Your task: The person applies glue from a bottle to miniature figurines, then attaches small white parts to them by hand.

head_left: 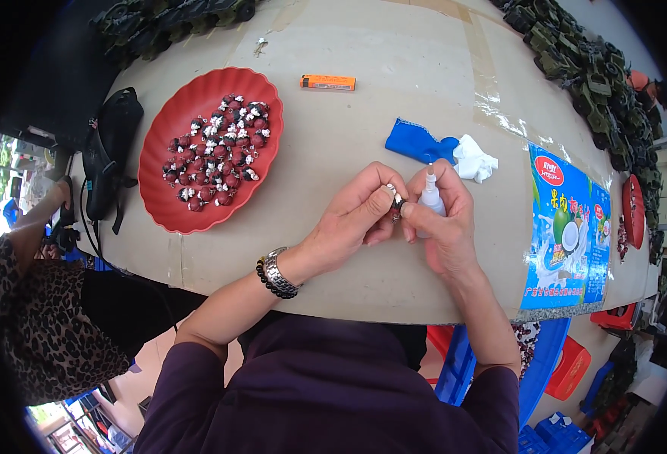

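Observation:
Above the near part of the table, my left hand (349, 223) is closed, pinching a small dark red, black and white trinket (396, 203) between thumb and fingers. My right hand (455, 234) is wrapped round a small white squeeze bottle (432, 198), its narrow nozzle pointing up. The right thumb reaches across to the trinket, and the two hands nearly touch. Fingers cover most of the trinket. To the left, a red scalloped plate (155, 178) bears a pile of similar trinkets (220, 151), some with small metal loops.
Beyond my hands lie a blue cloth (417, 141), a crumpled white tissue (473, 159) and a small orange box (327, 82). A printed blue sheet (568, 227) covers the table's right side. A black bag (112, 155) sits left. Dark green toy vehicles (576, 68) line the far edges. Another person's arm (42, 208) shows at left.

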Available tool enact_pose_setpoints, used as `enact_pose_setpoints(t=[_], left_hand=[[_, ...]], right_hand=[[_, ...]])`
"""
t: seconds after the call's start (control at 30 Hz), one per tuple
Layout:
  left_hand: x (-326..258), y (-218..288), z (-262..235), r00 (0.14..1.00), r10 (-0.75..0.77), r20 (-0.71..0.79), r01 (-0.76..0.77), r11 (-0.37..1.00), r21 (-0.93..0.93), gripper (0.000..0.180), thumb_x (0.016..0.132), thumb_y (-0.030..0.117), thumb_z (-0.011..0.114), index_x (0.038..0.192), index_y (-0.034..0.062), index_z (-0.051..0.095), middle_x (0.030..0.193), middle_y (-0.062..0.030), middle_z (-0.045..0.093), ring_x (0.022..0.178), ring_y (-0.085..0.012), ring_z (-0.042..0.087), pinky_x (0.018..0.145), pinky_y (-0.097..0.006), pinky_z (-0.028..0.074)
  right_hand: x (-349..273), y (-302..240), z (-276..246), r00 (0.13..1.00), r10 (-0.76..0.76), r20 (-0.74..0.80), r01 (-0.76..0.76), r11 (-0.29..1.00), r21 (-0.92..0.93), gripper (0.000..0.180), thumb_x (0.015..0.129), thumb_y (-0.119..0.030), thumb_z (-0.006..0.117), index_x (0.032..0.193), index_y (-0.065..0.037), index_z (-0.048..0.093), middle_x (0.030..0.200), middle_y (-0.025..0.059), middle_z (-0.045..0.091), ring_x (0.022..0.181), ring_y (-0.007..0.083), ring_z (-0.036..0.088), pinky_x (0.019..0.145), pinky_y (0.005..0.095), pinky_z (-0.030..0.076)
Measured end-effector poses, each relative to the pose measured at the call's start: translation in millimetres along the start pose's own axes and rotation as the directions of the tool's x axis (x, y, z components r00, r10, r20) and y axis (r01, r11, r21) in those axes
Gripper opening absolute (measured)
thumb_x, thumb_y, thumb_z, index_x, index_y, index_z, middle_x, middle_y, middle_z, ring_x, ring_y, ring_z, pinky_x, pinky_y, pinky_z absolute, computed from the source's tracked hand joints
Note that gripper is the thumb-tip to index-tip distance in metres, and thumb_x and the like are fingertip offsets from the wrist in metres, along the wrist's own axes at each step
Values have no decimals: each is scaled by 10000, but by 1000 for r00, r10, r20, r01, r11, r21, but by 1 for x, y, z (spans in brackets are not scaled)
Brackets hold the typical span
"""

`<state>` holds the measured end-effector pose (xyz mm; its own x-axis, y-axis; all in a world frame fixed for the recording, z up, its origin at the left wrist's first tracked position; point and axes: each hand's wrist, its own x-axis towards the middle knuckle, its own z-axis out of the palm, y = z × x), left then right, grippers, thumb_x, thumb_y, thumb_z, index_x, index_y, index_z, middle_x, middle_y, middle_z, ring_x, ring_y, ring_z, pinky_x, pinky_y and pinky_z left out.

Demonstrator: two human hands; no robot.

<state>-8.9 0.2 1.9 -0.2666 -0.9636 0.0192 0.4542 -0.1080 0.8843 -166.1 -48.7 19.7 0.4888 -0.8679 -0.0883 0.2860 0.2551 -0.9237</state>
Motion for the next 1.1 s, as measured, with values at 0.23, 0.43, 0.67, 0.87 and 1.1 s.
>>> enact_pose_setpoints(t=[0.23, 0.43, 0.67, 0.87, 1.1], left_hand=[[0, -3, -1, 998, 67, -23, -65, 996, 58, 290, 1005, 383, 428, 1034, 97, 462, 803, 18, 490, 545, -43, 406, 477, -188, 288], [0, -5, -1, 991, 130, -21, -127, 986, 107, 291, 1005, 374, 430, 1016, 86, 473, 777, 12, 506, 535, -38, 400, 471, -186, 286], [1, -3, 0, 989, 148, -27, -144, 982, 124, 289, 1006, 365, 434, 1011, 79, 476, 765, 5, 518, 534, -33, 391, 476, -184, 289], [0, -4, 0, 987, 158, -40, -153, 982, 113, 280, 1003, 353, 448, 1014, 74, 479, 770, 9, 517, 540, -36, 388, 478, -189, 287], [-1, -6, -1, 989, 132, -60, -128, 989, 72, 282, 995, 357, 467, 1004, 76, 485, 765, 12, 515, 545, -38, 387, 478, -193, 284]], right_hand=[[0, -1, -1, 998, 52, 22, -53, 997, 65, 276, 759, 14, 652, 950, -76, 473, 728, 16, 530, 512, 91, 491, 454, 237, 376], [0, -2, 0, 998, 51, 30, -52, 997, 57, 245, 755, 9, 637, 907, -81, 467, 790, 17, 514, 523, 99, 493, 449, 235, 384], [0, -2, 0, 998, 47, 31, -49, 998, 37, 219, 749, 0, 626, 866, -86, 463, 819, 14, 496, 529, 104, 493, 450, 230, 391], [0, 2, -1, 999, 40, 31, -42, 997, 59, 262, 776, 26, 639, 949, -74, 470, 784, 28, 537, 517, 91, 494, 454, 236, 387], [1, 4, 0, 999, 26, 35, -28, 999, 40, 246, 789, 31, 623, 947, -73, 464, 788, 26, 536, 516, 88, 490, 452, 235, 379]])
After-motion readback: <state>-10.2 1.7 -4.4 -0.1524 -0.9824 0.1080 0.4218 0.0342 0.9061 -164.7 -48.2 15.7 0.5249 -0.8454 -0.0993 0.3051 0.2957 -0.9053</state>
